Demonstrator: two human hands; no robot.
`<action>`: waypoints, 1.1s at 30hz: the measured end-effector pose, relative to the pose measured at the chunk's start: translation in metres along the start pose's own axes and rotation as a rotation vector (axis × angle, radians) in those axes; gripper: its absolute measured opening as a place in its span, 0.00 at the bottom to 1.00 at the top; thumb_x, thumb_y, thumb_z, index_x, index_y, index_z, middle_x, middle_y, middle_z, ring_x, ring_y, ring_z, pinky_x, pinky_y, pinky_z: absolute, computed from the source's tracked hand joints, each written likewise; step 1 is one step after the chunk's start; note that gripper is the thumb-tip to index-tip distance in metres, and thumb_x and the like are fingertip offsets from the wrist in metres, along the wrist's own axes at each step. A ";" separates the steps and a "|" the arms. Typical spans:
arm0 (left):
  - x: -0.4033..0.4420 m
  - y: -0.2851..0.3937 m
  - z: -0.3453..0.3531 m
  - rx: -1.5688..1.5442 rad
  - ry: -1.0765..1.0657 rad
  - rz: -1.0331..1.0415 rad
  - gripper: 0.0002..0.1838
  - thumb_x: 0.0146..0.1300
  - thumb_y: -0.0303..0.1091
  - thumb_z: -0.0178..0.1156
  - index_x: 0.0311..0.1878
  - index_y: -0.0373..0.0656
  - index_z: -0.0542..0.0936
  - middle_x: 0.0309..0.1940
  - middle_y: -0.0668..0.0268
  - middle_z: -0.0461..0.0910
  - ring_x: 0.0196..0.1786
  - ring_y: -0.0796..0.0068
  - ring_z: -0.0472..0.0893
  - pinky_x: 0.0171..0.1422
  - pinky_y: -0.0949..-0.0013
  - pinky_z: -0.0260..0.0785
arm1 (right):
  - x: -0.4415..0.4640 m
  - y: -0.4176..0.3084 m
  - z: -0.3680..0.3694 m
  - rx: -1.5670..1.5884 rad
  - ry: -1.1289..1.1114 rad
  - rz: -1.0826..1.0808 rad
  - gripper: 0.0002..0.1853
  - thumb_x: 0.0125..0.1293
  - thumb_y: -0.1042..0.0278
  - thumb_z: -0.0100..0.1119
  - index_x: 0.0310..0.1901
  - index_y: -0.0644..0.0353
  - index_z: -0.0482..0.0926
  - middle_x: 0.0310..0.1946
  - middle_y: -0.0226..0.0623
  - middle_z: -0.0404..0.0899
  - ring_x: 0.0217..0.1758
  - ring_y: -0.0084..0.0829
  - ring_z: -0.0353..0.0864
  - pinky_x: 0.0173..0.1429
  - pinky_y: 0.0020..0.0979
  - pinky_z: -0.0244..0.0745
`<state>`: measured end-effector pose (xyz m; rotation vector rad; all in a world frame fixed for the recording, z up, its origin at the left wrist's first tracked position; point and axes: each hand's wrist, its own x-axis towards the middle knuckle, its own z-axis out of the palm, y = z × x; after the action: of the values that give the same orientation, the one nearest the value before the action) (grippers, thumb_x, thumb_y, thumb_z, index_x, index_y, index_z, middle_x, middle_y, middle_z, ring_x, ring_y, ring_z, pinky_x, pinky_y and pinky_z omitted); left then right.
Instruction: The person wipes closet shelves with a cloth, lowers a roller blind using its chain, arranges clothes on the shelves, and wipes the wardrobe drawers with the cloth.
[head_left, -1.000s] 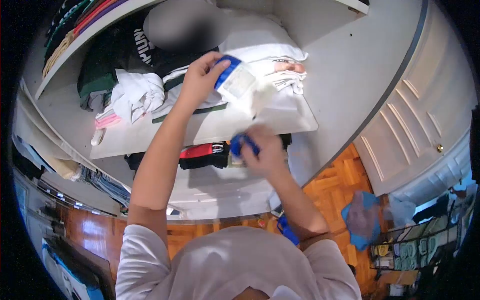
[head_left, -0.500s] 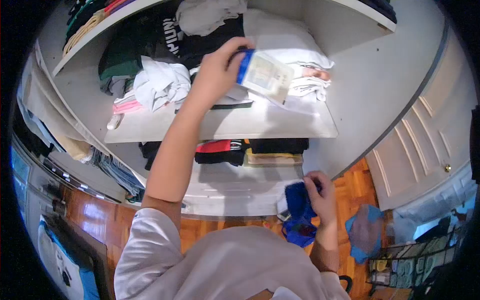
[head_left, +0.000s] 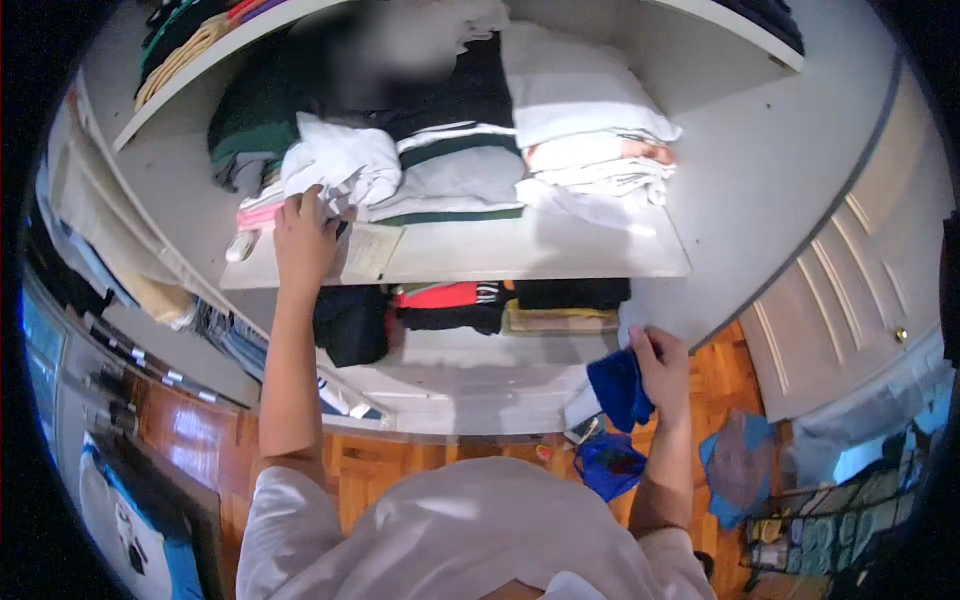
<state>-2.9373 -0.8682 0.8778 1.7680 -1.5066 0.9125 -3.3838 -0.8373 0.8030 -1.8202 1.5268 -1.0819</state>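
My left hand (head_left: 308,235) is at the front left of the middle shelf (head_left: 540,252), fingers closed on one end of a pale flat packet (head_left: 371,251). The packet lies low over the shelf, just below a crumpled white cloth (head_left: 345,160); my fingers hide its held end. Lower right, in front of the cabinet, my right hand (head_left: 662,368) pinches a dark blue cloth-like item (head_left: 620,390) that hangs from its fingers.
Folded white clothes (head_left: 575,90) and grey and green ones (head_left: 460,175) are stacked on the shelf. Below lie black and red clothes (head_left: 445,295). A blue bag (head_left: 608,465) is on the wooden floor. A white door (head_left: 820,300) stands right.
My left hand has carried the packet left and down, from before the white stack to the shelf's front left. My right hand has moved right and down with the blue item.
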 end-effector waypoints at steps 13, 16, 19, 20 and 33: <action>0.083 0.281 0.060 -0.252 -0.106 0.636 0.42 0.43 0.46 0.69 0.64 0.52 0.63 0.66 0.48 0.52 0.69 0.42 0.51 0.65 0.38 0.48 | 0.103 -0.091 0.001 -0.934 -0.187 -0.136 0.19 0.57 0.59 0.48 0.49 0.51 0.77 0.63 0.57 0.59 0.43 0.47 0.81 0.46 0.40 0.77; 0.086 0.300 0.076 -0.220 -0.272 0.555 0.53 0.38 0.49 0.71 0.69 0.56 0.54 0.69 0.47 0.44 0.71 0.40 0.43 0.64 0.30 0.42 | 0.108 -0.081 0.001 -1.036 -0.206 -0.167 0.22 0.56 0.59 0.48 0.50 0.58 0.76 0.65 0.55 0.56 0.43 0.45 0.82 0.45 0.40 0.77; 0.089 0.306 0.109 -0.057 0.011 0.596 0.50 0.39 0.45 0.71 0.68 0.70 0.55 0.69 0.46 0.46 0.70 0.39 0.46 0.62 0.29 0.45 | 0.111 -0.077 -0.001 -1.040 -0.224 -0.212 0.23 0.55 0.59 0.49 0.51 0.61 0.75 0.65 0.55 0.56 0.43 0.45 0.82 0.45 0.40 0.77; 0.088 0.308 0.112 -0.020 0.101 0.612 0.50 0.39 0.45 0.71 0.67 0.74 0.55 0.68 0.46 0.46 0.70 0.39 0.47 0.61 0.28 0.45 | 0.113 -0.075 -0.001 -1.051 -0.235 -0.227 0.23 0.55 0.59 0.49 0.51 0.61 0.75 0.65 0.55 0.56 0.42 0.45 0.82 0.45 0.40 0.77; 0.157 0.308 0.064 -0.283 -0.424 0.608 0.23 0.46 0.37 0.66 0.47 0.54 0.71 0.51 0.55 0.69 0.49 0.49 0.74 0.47 0.51 0.70 | 0.142 -0.051 -0.027 -1.184 -0.165 -0.527 0.16 0.56 0.64 0.48 0.40 0.62 0.80 0.40 0.45 0.81 0.33 0.43 0.83 0.36 0.38 0.77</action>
<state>-3.2187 -1.0511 0.9812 1.3627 -2.3946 0.5593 -3.3725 -0.9610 0.8928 -3.1088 1.7723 -0.0706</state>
